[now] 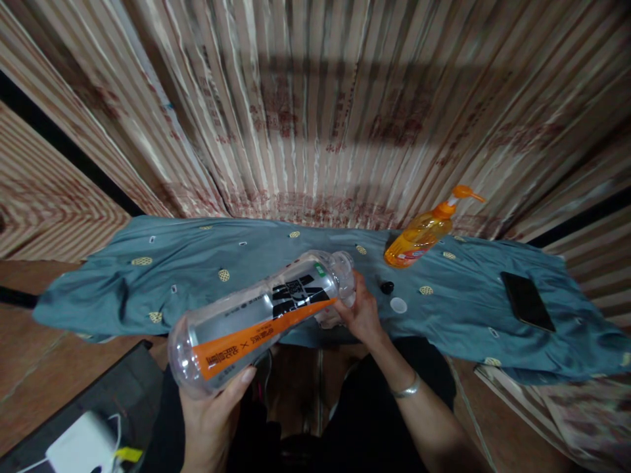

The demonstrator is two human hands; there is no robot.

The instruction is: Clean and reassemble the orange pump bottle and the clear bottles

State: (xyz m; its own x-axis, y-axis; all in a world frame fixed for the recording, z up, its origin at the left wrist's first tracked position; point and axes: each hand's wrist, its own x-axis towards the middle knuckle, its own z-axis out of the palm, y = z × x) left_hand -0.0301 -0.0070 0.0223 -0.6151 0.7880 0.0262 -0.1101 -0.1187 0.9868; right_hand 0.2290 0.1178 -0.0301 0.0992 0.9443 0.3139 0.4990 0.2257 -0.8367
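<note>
While a teal pineapple-print cloth [197,263] stretches below, here's the clear plastic bottle [261,322], tilted over its near edge, orange pump bottle [417,240] beyond; left hand [211,414] cups the base, right hand [363,312] grips the neck, white disc [398,305] near.

Left hand [211,408] low, right hand [363,314] (fingers [359,284] bent) farther forward.
</note>
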